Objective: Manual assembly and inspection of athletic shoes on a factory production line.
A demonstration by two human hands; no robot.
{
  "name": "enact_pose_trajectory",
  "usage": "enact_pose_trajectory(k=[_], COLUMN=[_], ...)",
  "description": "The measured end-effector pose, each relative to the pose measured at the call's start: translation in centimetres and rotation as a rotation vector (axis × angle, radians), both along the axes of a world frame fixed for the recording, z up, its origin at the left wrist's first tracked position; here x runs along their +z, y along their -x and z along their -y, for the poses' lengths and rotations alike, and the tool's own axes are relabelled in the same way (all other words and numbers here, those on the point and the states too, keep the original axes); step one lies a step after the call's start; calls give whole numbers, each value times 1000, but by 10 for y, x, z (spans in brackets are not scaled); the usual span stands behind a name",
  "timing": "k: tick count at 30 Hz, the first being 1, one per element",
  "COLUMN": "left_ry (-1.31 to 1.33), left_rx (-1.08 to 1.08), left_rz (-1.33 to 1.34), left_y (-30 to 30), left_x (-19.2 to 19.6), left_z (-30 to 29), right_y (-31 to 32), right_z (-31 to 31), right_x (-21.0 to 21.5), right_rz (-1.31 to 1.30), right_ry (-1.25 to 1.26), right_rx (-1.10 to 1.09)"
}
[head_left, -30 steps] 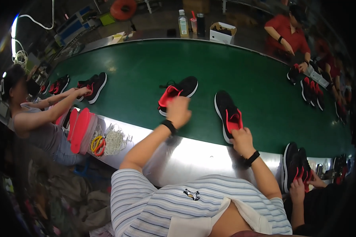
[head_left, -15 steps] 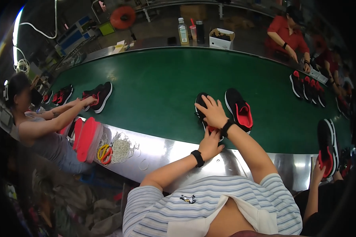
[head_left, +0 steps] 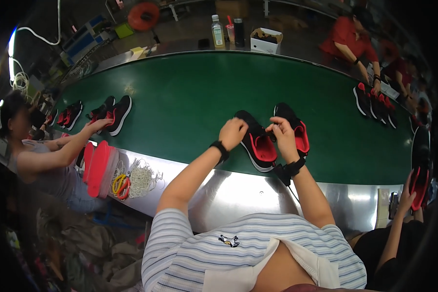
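Note:
Two black sneakers with red linings and white soles lie side by side on the green belt before me, toes pointing away. Over the left edge of the nearer sneaker (head_left: 263,148) is my left hand (head_left: 233,132), its fingers curled together. My right hand (head_left: 284,138) is between the two shoes, thumb and fingers pinched above the nearer one's opening. Something thin and dark shows by its fingertips, too small to name. What the left fingers hold, if anything, is hidden. The other sneaker (head_left: 286,113) stands just right of it, partly behind my right hand.
A steel edge (head_left: 228,187) borders the green belt (head_left: 190,97). At left lie red insoles (head_left: 100,168), scissors (head_left: 123,187) and pale strings (head_left: 143,179). Co-workers handle sneakers at left, far right and near right. A bottle (head_left: 217,31) and a white box (head_left: 265,41) stand beyond.
My hands have come up off the nearer shoe and moved apart, the left to its left edge, the right to its right. The shoe's red opening now shows. The near-right co-worker's sneaker has moved right.

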State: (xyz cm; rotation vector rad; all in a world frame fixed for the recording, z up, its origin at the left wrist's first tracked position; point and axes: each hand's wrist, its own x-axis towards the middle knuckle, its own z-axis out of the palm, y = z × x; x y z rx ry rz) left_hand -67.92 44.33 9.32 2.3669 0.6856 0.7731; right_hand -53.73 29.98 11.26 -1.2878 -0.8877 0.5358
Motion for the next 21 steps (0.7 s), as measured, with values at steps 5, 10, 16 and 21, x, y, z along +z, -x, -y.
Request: enact_pose_trajectory(k=[5, 10, 16, 21], left_ry=[-215, -329, -270, -30], left_rx=[-58, -129, -11, -102], left_rz=[-333, -667, -374, -195], left_y=[-48, -50, -57, -67], left_x=[12, 24, 8, -2], left_z=[-3, 24, 24, -31], right_y=[3, 0, 7, 8], right_z=[21, 47, 59, 36], right_x=[0, -5, -8, -6], right_rz=[1137, 1244, 1406, 1496], right_ry=[36, 208, 414, 665], right_rx=[-128, -165, -6, 147])
